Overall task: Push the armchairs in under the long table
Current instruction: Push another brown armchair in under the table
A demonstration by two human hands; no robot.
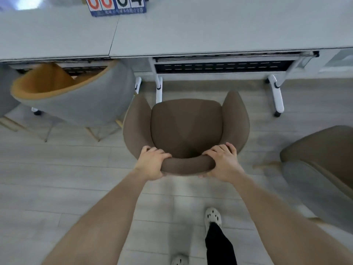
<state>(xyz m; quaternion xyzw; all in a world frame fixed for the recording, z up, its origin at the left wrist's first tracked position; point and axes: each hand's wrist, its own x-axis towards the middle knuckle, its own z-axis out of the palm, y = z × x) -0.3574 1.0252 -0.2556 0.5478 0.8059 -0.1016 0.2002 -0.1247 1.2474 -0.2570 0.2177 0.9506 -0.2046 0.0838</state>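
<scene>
A brown armchair [186,127] stands on the floor in front of the long grey table [210,35], its seat facing the table and its front short of the table edge. My left hand [151,163] grips the left end of its curved backrest top. My right hand [222,162] grips the right end of the same backrest. A grey armchair with an orange inside [76,100] sits at the left, its front partly under the table. Another brown and grey armchair [321,165] stands at the right, away from the table.
White table legs on castors [277,96] stand on either side of the gap ahead of the brown chair. A scoreboard with large digits [116,5] rests on the tabletop. Part of a further grey chair [5,92] shows at the far left. My feet [213,217] are below.
</scene>
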